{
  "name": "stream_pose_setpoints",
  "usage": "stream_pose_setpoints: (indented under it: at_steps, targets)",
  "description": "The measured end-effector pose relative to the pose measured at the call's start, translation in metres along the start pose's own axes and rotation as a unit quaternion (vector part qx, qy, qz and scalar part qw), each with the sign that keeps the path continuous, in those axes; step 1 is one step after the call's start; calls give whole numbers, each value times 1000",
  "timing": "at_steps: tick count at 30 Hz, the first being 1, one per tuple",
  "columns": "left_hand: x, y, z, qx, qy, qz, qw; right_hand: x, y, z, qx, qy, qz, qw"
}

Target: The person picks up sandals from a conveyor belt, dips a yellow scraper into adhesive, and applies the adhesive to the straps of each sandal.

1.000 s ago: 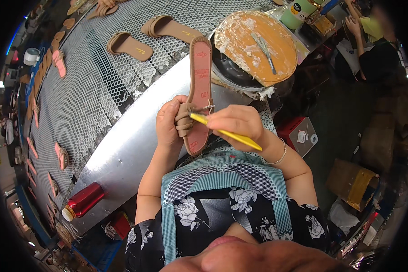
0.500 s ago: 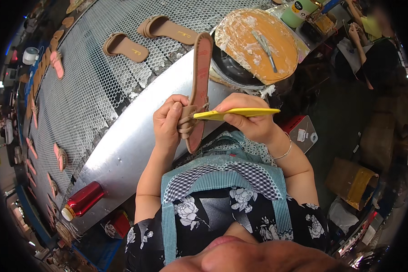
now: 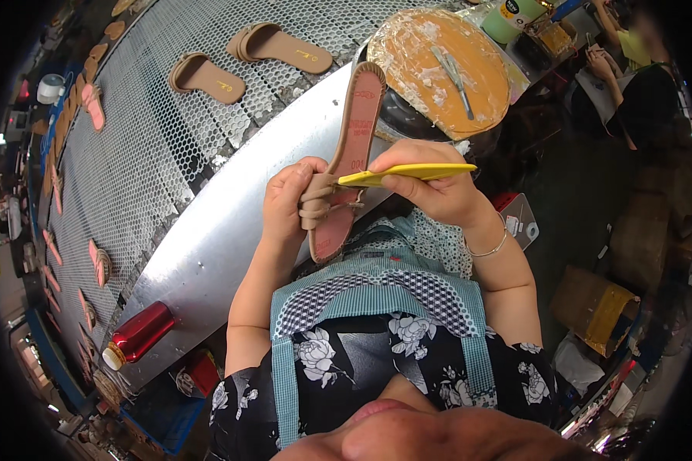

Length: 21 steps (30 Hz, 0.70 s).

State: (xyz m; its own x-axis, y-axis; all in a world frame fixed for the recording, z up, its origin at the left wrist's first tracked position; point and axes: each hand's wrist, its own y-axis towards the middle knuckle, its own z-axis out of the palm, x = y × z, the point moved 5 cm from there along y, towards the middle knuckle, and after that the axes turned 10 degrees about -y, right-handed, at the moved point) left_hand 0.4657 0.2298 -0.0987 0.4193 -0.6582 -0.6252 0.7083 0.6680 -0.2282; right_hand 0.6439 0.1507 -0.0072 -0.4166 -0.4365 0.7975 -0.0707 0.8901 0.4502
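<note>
My left hand (image 3: 286,201) is closed around the tan straps of a sandal (image 3: 355,127), holding it upright in front of my apron. Its pinkish underside, marked in red and edged in tan, faces me. In my right hand (image 3: 442,188), fingers and thumb pinch a slim, flat yellow tool (image 3: 411,174). The tool's narrow end points left and meets the sandal where the strap joins the sole's edge; its very tip is too small to make out. A thin bracelet circles my right wrist.
Two tan sandals, one (image 3: 209,80) left of the other (image 3: 291,51), lie on a white mesh conveyor (image 3: 150,146). A steel ledge (image 3: 207,253) borders it, with a red bottle (image 3: 142,332) lying there. Beyond my right hand sits a round orange board (image 3: 407,58) bearing a thin tool. Another person works at far right.
The sandal's upper end has tilted to the right, turning more of its underside toward me. My right hand and the yellow tool have risen slightly along the sole.
</note>
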Motion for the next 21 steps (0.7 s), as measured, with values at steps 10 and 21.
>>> stream_pose_setpoints:
  at_steps: [10, 21]
  targets:
    - [12, 6, -14, -83, -24, 15, 996, 13, 4, 5, -19, -89, -92, 992]
    - [12, 5, -16, -154, -5, 39, 987, 22, -18, 34, 21, -160, -165, 973]
